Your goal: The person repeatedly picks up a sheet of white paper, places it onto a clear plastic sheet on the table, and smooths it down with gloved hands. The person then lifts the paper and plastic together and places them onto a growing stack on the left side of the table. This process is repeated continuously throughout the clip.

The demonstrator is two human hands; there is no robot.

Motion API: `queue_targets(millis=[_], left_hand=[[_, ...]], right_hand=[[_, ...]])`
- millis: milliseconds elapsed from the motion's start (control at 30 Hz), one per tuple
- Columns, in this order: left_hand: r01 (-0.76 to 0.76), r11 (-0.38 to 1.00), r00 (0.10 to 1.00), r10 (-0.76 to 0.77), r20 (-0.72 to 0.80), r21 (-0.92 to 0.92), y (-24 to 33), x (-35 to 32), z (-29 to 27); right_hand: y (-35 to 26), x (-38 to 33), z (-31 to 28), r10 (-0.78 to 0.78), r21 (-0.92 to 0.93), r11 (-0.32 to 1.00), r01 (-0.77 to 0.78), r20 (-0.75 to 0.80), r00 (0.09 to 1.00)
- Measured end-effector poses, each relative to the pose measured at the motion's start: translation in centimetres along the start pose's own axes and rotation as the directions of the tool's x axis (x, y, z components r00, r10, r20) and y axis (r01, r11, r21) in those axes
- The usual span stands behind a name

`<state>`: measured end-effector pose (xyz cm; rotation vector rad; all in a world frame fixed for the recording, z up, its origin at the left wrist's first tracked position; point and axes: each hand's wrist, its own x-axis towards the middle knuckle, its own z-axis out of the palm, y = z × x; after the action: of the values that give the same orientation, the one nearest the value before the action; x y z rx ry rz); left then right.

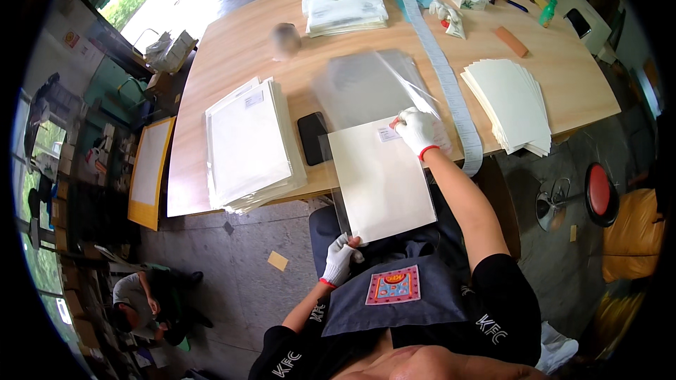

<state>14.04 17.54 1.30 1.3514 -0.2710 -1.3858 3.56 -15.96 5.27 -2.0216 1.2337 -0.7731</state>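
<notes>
Black shirt (514,302) — nearside of the white sheet (384,183). Left gloved hand (339,262): pinching at sheet's near left corner. Right gloved hand (417,131): curled beside its label (386,134). Black phone (311,138) — left of sheet.

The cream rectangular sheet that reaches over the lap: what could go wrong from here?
1. The cream rectangular sheet overhangs the pale wooden table, so it might sag or slip if the white-gloved left hand at its lower-left corner loosens.
2. The black rectangular phone lies close on its left and could be nudged.
3. The long pale-blue paper label strip runs close by the white-gloved right hand, which might snag it.
</notes>
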Motion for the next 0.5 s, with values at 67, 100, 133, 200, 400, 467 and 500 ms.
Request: queue_targets(millis=[67, 100, 133, 200, 400, 467, 500], left_hand=[[0.001, 1.0, 1.0, -0.001, -0.001, -0.007, 0.2, -0.3, 0.0], [0.005, 1.0, 1.0, -0.005, -0.008, -0.01, 0.3, -0.4, -0.1], [0.008, 1.0, 1.0, -0.009, -0.011, -0.01, 0.4, -0.4, -0.1], [0.007, 0.998, 1.0, -0.005, 0.027, -0.061, 0.5, -0.3, -0.5], [-0.186, 0.982, 0.973, 0.184, 0.143, 0.006, 4.1, 0.5, 0.1], [-0.268, 0.959, 0.957, 0.255, 0.135, 0.091, 6.2, 0.4, 0.7], [-0.286, 0.947, 0.952, 0.265, 0.152, 0.144, 7.6, 0.1, 0.9]], right_hand=[[-1.5, -0.4, -0.3, -0.129, -0.286, 0.95, 0.121, -0.008, 0.992], [-1.2, -0.3, 0.3, -0.184, -0.302, 0.942, 0.144, -0.106, 0.977], [-0.5, -0.2, 1.1, -0.237, -0.321, 0.933, 0.164, -0.204, 0.95], [-0.6, -0.8, 0.9, -0.24, -0.265, 0.95, 0.167, -0.272, 0.932], [1.1, -11.2, -5.5, -0.022, -0.357, 0.932, 0.057, 0.102, 0.995], [1.3, -14.7, -6.3, 0.217, -0.458, 0.889, 0.026, 0.469, 0.856], [2.7, -17.1, -5.1, -0.075, 0.06, 0.997, 0.053, 0.449, 0.891]])
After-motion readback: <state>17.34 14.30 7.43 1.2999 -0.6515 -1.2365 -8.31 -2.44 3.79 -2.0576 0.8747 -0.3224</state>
